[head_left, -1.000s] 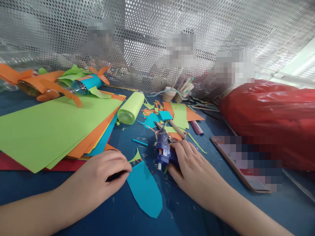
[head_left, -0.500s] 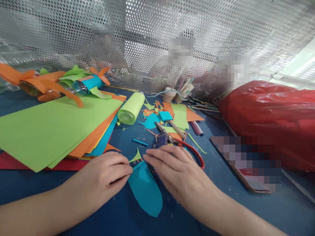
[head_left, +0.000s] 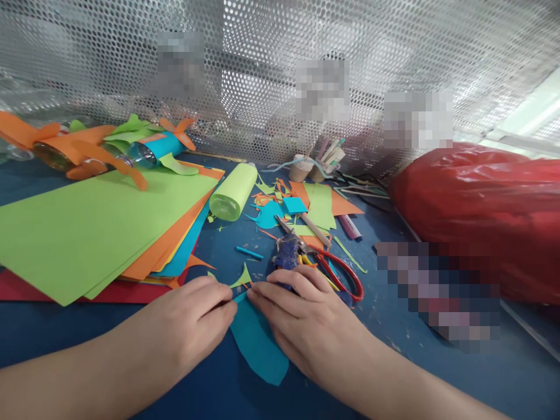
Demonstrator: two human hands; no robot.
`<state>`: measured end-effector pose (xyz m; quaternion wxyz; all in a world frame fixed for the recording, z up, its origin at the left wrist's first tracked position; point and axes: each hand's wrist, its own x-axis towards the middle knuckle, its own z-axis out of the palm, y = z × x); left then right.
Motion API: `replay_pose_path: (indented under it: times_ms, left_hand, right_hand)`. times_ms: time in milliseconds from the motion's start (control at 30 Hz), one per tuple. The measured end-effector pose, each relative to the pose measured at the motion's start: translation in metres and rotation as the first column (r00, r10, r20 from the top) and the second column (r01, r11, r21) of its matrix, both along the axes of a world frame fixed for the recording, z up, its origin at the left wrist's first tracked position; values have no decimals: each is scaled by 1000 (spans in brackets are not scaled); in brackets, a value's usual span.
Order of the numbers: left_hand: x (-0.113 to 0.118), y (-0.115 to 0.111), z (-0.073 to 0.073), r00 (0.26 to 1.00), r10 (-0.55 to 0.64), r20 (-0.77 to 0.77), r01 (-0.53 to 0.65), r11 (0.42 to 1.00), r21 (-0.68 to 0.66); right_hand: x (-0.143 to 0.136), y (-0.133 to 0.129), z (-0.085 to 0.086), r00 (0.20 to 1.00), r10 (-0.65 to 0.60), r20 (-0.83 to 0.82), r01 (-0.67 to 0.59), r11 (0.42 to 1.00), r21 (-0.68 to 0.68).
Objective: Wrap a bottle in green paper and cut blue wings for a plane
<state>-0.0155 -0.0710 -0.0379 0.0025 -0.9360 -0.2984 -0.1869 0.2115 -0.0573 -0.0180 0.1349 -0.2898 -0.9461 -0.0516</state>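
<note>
A blue paper cutout [head_left: 258,344] with a rounded, leaf-like outline lies between my hands, its wide end toward me. My left hand [head_left: 196,315] has its fingers pressed together on the far left edge of the cutout. On the far right edge, the closed fingers of my right hand [head_left: 301,312] pinch the paper and cover part of it. Just beyond the fingertips is a small green paper scrap [head_left: 242,276]. Scissors with red handles [head_left: 345,265] and a dark blue glue gun [head_left: 286,254] lie past my right hand, which partly hides the glue gun.
Stacked coloured paper sheets [head_left: 100,227] spread at left, with paper-wrapped bottles [head_left: 164,146] behind. A green-wrapped bottle [head_left: 234,192] lies mid-table near paper scraps [head_left: 269,214]. Cups of sticks [head_left: 301,168] stand by the perforated metal screen [head_left: 262,58]. A red plastic bag [head_left: 481,216] bulges at right.
My right hand has shifted slightly left and toward me along the paper's far edge, showing more of the scissors and glue gun. My left hand has moved slightly; the cutout's far end looks more covered.
</note>
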Motion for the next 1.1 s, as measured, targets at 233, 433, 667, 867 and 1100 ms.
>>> replay_pose_path:
  times_ms: [233,433,667,867,1100]
  left_hand:
    - [2,5,-4,965,117,235,-73,979,-189]
    - [9,10,0,884,373,280,-230,871,-435]
    - [9,2,4,860,353,368,-195,894,-404]
    - [11,-1,8,798,383,465,-53,813,-580]
    - [8,1,12,789,421,447,-62,779,-624]
  right_hand:
    - [1,-1,3,1000,-5,25,7,997,-72]
    - [0,-1,8,1000,-12,-27,9,992,-125]
    - [0,-2,12,979,-64,-193,21,976,-216]
    - [3,-5,15,931,-85,-355,-33,949,-314]
    - [5,-6,19,914,-55,-402,-46,971,-236]
